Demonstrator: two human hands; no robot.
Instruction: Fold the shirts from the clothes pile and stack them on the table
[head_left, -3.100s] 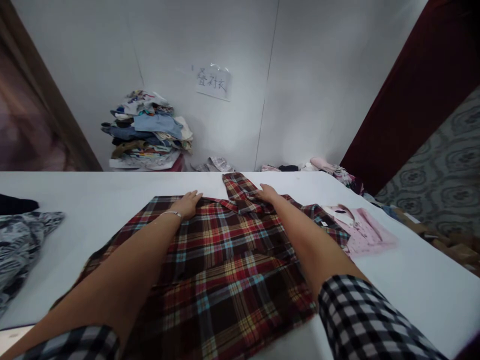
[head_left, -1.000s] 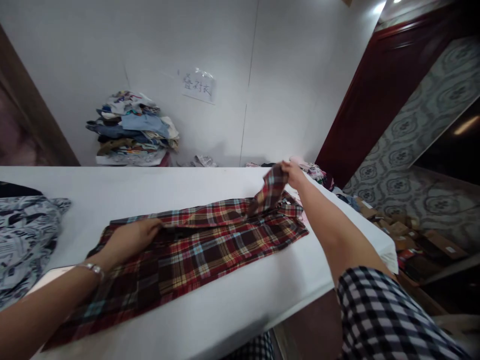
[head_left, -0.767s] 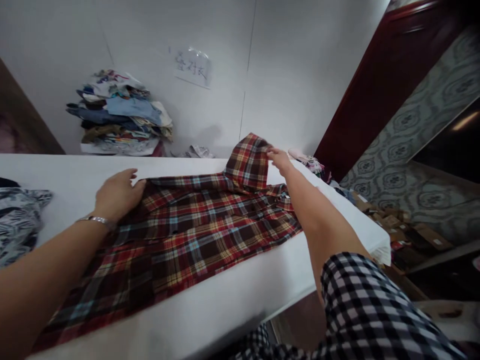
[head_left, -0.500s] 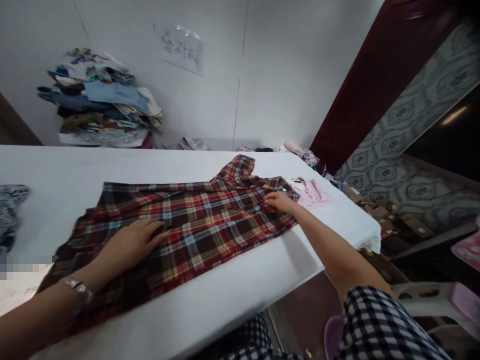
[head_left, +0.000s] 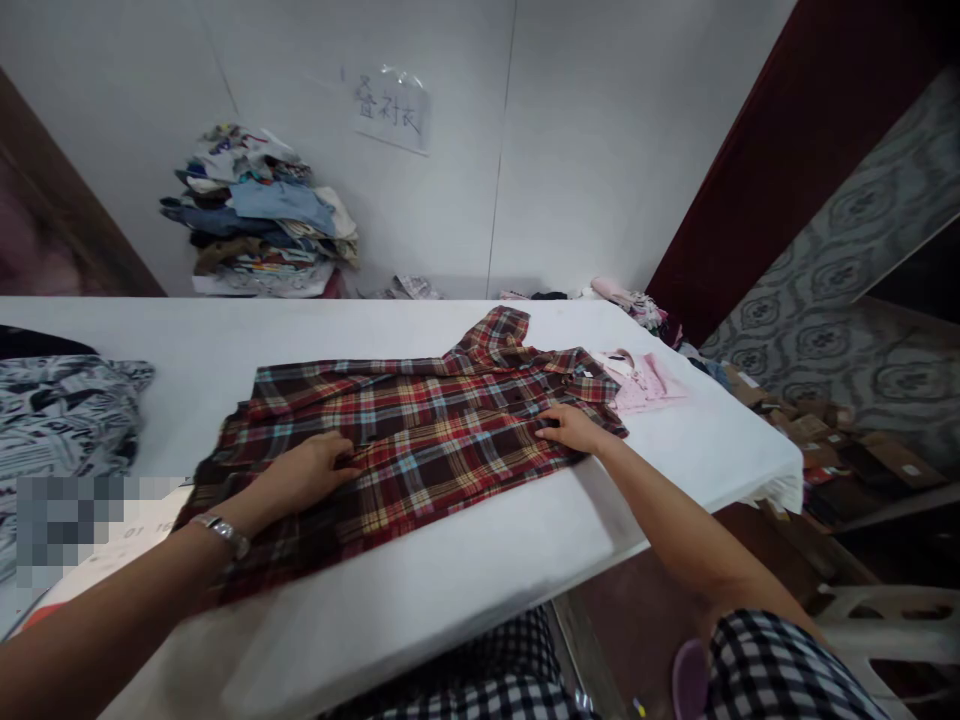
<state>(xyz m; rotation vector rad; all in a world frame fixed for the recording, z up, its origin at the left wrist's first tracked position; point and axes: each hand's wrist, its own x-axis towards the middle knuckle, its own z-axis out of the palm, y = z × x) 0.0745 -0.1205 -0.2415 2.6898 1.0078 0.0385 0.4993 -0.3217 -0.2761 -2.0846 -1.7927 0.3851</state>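
Observation:
A brown, red and yellow plaid shirt lies spread lengthwise across the white table, its collar at the right and one sleeve angled toward the back. My left hand, with a silver watch on the wrist, rests on the lower part of the shirt near its front strip. Its thumb and fingers are apart. Toward the collar end, my right hand touches the shirt's chest, fingers slightly bent and apart from the thumb. Beneath both palms the cloth is hidden.
Behind the shirt stands a tall clothes pile. A folded pink garment lies beyond the collar, and a black-and-white printed garment is at the left. The white table has its front edge near me. Cardboard boxes sit off its right end.
My right hand has shifted from near the collar down toward the front edge of the shirt. My left hand's fingers have bent a little more. The camera view has turned left.

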